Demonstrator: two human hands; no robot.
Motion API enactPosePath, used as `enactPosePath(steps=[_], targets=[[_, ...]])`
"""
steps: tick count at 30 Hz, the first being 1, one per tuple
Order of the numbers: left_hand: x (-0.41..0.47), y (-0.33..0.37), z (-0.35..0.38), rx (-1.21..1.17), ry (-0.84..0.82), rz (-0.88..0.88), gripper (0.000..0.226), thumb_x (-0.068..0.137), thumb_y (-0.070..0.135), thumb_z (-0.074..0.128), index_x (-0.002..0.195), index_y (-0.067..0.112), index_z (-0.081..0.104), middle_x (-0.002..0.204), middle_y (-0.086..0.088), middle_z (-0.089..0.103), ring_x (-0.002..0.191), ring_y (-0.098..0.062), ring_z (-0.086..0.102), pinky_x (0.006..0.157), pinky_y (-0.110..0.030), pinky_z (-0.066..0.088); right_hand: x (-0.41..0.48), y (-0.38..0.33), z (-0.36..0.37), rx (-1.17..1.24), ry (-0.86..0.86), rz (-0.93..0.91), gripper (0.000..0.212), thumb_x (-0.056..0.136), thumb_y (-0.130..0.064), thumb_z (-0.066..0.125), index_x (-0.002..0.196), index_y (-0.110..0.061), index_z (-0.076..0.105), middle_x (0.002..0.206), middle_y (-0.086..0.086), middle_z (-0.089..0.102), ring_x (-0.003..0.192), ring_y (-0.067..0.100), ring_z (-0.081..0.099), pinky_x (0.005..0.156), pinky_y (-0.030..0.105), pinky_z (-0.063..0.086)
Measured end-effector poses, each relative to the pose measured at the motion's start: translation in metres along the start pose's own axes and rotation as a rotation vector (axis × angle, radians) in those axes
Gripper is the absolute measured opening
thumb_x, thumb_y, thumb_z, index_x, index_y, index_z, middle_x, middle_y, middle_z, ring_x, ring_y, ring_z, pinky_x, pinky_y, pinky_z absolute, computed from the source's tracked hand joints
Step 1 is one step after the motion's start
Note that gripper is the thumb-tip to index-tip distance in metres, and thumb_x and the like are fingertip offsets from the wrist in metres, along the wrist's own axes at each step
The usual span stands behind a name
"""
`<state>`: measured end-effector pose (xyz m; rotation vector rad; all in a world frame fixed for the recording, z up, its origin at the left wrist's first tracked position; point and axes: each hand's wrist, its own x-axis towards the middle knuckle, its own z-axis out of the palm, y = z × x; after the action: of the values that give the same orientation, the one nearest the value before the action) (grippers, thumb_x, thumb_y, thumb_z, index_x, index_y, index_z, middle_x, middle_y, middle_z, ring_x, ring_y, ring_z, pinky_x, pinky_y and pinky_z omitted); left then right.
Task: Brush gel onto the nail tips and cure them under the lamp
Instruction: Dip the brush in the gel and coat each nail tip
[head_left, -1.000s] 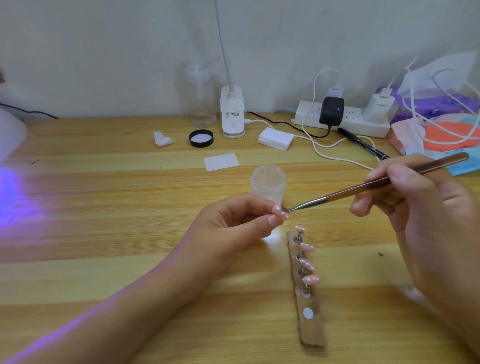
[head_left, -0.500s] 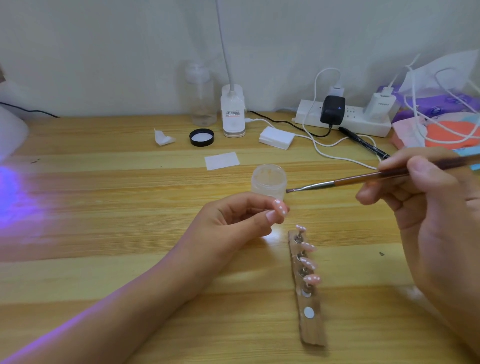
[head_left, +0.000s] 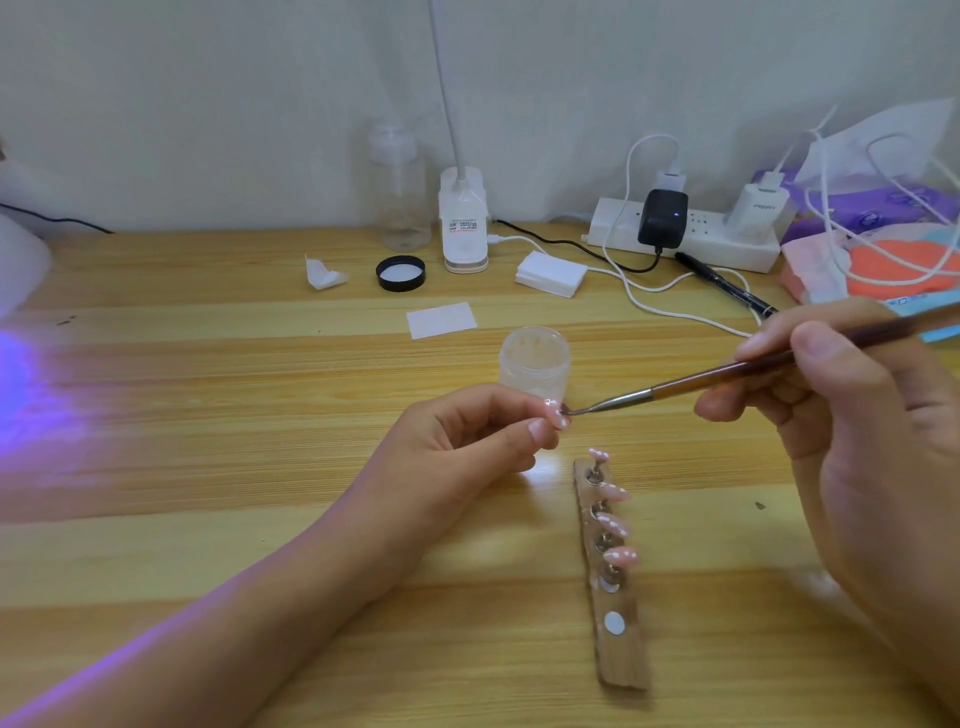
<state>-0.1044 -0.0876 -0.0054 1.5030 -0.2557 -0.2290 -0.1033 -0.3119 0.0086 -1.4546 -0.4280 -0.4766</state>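
Head view: my left hand (head_left: 467, 441) pinches a pink nail tip (head_left: 556, 417); my right hand (head_left: 872, 426) grips a brown-handled brush (head_left: 701, 383) touching it.

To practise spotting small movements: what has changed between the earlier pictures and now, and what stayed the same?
The right hand lifted the brush from the nail tip to the jar, then brought it back down; its tip again meets the nail tip pinched in the left hand. Nothing was picked up or let go. The jar, left hand and wooden strip stayed put.
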Motion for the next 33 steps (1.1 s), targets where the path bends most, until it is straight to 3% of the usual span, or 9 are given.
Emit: enactPosePath(steps=[7, 12, 18, 24, 28, 33], targets=[[0.0023, -0.0013, 0.0012, -0.032, 0.005, 0.011, 0.017, 0.079, 0.019, 0.064, 0.077, 0.031, 0.075, 0.081, 0.014, 0.071, 0.076, 0.002, 0.062, 0.073, -0.013, 0.05, -0.0013, 0.0002, -0.0002, 0.004, -0.002, 0.002, 0.023, 0.09, -0.025, 0.048, 0.077, -0.027, 0.067, 0.069, -0.003, 0.063, 0.058, 0.018, 0.064, 0.065, 0.022, 0.052], [0.0013, -0.0001, 0.001, -0.029, -0.01, 0.02, 0.019, 0.079, 0.018, 0.063, 0.075, 0.031, 0.075, 0.083, 0.014, 0.071, 0.074, 0.003, 0.059, 0.07, -0.011, 0.048, 0.0005, -0.0003, -0.0037, -0.037, 0.045, -0.006, 0.023, 0.095, -0.026, 0.045, 0.095, -0.023, 0.067, 0.07, -0.004, 0.067, 0.066, 0.017, 0.066, 0.069, 0.024, 0.052], [0.0012, 0.0, 0.0005, -0.01, -0.015, 0.02, 0.017, 0.08, 0.019, 0.063, 0.076, 0.03, 0.074, 0.086, 0.014, 0.072, 0.075, 0.005, 0.061, 0.069, -0.009, 0.046, -0.0036, -0.0043, 0.002, -0.064, 0.017, -0.004, 0.03, 0.093, -0.049, 0.055, 0.101, -0.024, 0.069, 0.081, -0.004, 0.069, 0.074, 0.019, 0.069, 0.073, 0.023, 0.052], [0.0023, -0.0007, 0.0005, -0.023, -0.006, 0.015, 0.015, 0.079, 0.019, 0.063, 0.078, 0.027, 0.075, 0.089, 0.012, 0.073, 0.082, 0.005, 0.064, 0.069, -0.008, 0.045, -0.0024, -0.0049, 0.0053, -0.054, 0.019, -0.033, 0.022, 0.095, -0.043, 0.054, 0.094, -0.025, 0.067, 0.08, -0.009, 0.068, 0.073, 0.016, 0.069, 0.073, 0.023, 0.052], [0.0015, -0.0004, 0.0003, -0.024, -0.008, 0.014, 0.016, 0.08, 0.019, 0.063, 0.076, 0.028, 0.075, 0.087, 0.013, 0.073, 0.079, 0.006, 0.064, 0.068, -0.008, 0.046, -0.003, -0.0056, 0.0056, -0.047, 0.017, -0.018, 0.022, 0.095, -0.041, 0.055, 0.091, -0.023, 0.066, 0.077, -0.007, 0.068, 0.071, 0.015, 0.068, 0.073, 0.021, 0.051], [0.0013, -0.0003, 0.0008, -0.025, -0.005, 0.009, 0.016, 0.079, 0.018, 0.063, 0.075, 0.028, 0.074, 0.08, 0.014, 0.072, 0.071, 0.006, 0.061, 0.067, -0.009, 0.046, -0.0043, -0.0028, 0.0038, -0.04, -0.002, -0.008, 0.021, 0.095, -0.026, 0.048, 0.086, -0.021, 0.067, 0.074, -0.004, 0.067, 0.068, 0.015, 0.068, 0.07, 0.019, 0.051]])
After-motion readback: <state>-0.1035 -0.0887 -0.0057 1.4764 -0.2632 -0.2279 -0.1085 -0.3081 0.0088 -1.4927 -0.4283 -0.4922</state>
